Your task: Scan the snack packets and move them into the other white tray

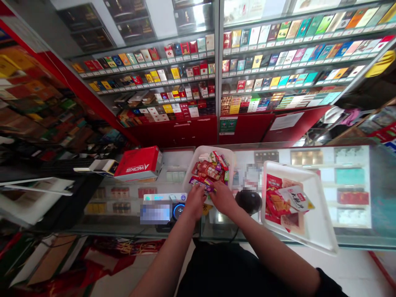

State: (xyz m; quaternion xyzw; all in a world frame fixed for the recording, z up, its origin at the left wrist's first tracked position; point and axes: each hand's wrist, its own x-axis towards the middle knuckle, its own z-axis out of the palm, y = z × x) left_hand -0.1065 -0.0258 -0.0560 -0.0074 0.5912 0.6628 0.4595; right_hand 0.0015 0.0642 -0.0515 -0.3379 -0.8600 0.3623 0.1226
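A white plastic basket (230, 153) filled with small, brightly wrapped snacks (210, 168) stands on the glass counter in front of me. Over its near edge, my left hand (195, 201) and my right hand (222, 199) are close together. Both hands have curled fingers around a small purple snack packet (208, 185), one at each side of it. My fingertips are partly hidden, and the packet's print is too small to read.
Right of the basket are a black rounded object (249, 201) and a white tray (321, 218) with red snack bags (274, 198). To the left stand a red box (139, 161) and a device with a lit blue ring (178, 211). Cigarette shelves (219, 82) rise behind the counter.
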